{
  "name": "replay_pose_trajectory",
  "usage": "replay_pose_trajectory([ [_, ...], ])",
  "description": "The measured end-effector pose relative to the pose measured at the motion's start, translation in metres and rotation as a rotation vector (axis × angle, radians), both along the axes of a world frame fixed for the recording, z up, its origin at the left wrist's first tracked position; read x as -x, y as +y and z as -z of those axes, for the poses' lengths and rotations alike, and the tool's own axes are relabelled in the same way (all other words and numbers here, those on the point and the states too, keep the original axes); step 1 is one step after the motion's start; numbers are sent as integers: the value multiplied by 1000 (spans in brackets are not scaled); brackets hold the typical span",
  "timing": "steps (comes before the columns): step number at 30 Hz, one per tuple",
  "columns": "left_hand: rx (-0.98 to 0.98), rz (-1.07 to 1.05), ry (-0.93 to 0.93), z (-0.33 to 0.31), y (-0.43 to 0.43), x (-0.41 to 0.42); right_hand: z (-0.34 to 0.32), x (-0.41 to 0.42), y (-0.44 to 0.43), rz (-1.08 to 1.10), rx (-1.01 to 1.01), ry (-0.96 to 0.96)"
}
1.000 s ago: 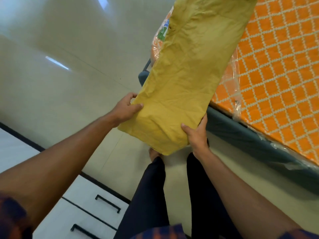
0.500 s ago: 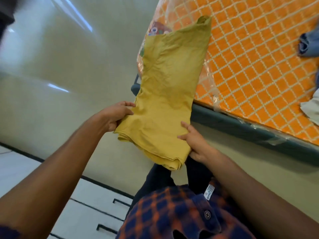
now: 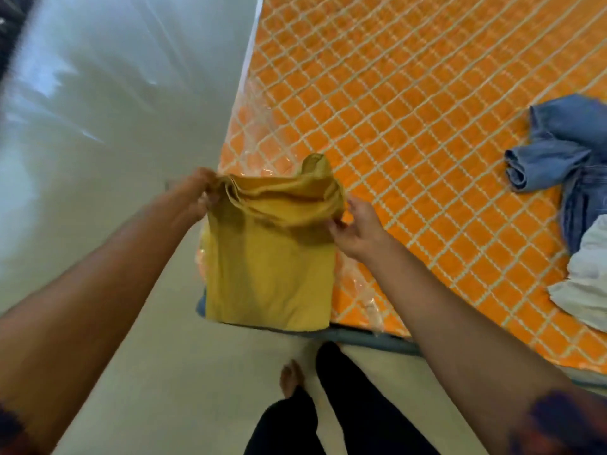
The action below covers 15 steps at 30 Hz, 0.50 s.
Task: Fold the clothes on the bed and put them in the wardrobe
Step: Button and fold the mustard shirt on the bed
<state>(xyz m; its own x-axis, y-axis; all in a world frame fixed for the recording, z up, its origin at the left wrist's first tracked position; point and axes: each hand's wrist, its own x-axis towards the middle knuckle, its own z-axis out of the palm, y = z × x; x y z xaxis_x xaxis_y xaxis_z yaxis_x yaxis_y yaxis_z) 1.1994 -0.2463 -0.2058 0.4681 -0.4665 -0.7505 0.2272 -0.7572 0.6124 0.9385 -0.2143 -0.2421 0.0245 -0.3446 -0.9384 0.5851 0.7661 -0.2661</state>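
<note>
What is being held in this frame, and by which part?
The folded yellow garment is held by both hands. The left hand grips its upper left corner and the right hand pinches its upper right corner, and the rest hangs down.

Quick count, three lots of clothing in view:

- One yellow garment (image 3: 269, 270), folded over, at the near left corner of the bed (image 3: 410, 110).
- One denim bundle (image 3: 558, 149) over on the right of the bed. Can't tell if that's a single piece or more.
- One pale garment (image 3: 588, 277) at the right edge, touching the denim.

So one of each colour. One bed, orange with a pale lattice.

Two hands: left hand (image 3: 197, 195) and right hand (image 3: 358, 231), each gripping a top corner of the yellow garment. Two dark trouser legs (image 3: 354, 399), but only one bare foot (image 3: 290, 377) shows.
</note>
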Motion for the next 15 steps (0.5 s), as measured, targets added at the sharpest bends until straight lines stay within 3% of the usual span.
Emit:
replay_pose_trajectory([
  [2,24,-46,-103,34,-31,6,25,-3,-32,-5,35,98],
  [4,3,114,-328,68,-39,16,56,-4,-32,-180,72,445],
  [6,154,536,-650,90,-22,31,76,-7,-7,-393,343,880],
  [8,381,961,-859,112,14,41,77,-19,26,-625,749,1106],
  [10,474,1232,-1020,125,47,48,78,-34,44,-914,1050,1253],
  [12,442,1402,-1062,142,61,47,91,-49,40,-1198,1111,1304],
  [15,316,1457,-1018,168,41,44,130,-56,4,-1361,964,1404],
])
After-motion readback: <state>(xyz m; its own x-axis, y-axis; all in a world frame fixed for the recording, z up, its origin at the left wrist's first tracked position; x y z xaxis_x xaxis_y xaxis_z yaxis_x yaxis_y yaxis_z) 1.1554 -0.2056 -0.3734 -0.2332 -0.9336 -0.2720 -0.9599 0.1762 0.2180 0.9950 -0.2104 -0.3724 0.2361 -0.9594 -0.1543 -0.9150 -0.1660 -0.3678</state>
